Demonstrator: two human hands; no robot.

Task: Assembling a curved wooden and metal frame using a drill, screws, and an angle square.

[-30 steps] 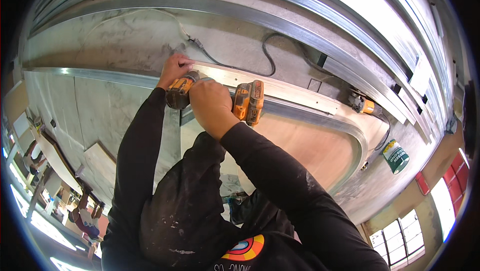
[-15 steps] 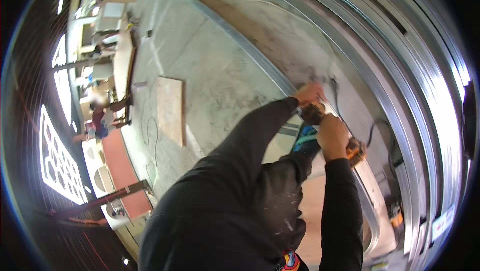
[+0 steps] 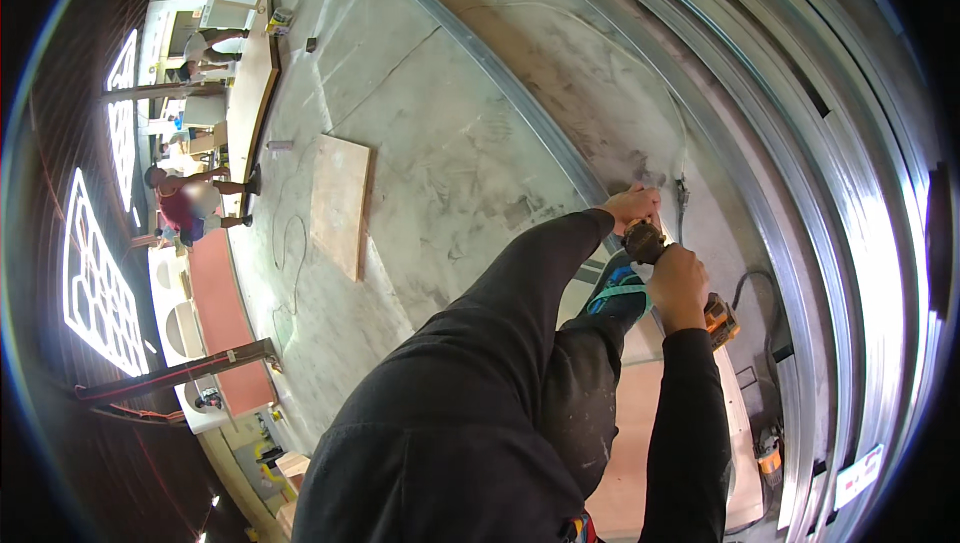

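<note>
My right hand (image 3: 680,285) is wrapped round the grip of a cordless drill (image 3: 722,323), whose orange battery base sticks out below my fist. The dark front of the drill points toward my left hand (image 3: 634,205). Bent fingers of that left hand are pressed together just ahead of the drill's nose, beside the end of a long metal channel (image 3: 500,73). What they pinch is too small to make out. Close under the drill is my blue shoe (image 3: 618,278), with a turquoise band across it.
Long metal profiles (image 3: 745,183) curve along the right. A wooden panel (image 3: 640,433) lies below my right arm, with another orange tool (image 3: 768,458) beside it. A loose board (image 3: 340,205) rests on the concrete floor. Other people (image 3: 200,198) stand near tables at far left.
The view has shifted slightly and become sharper. My hands and the drill have moved a little to the right and down in the picture, the right hand still gripping the drill.
</note>
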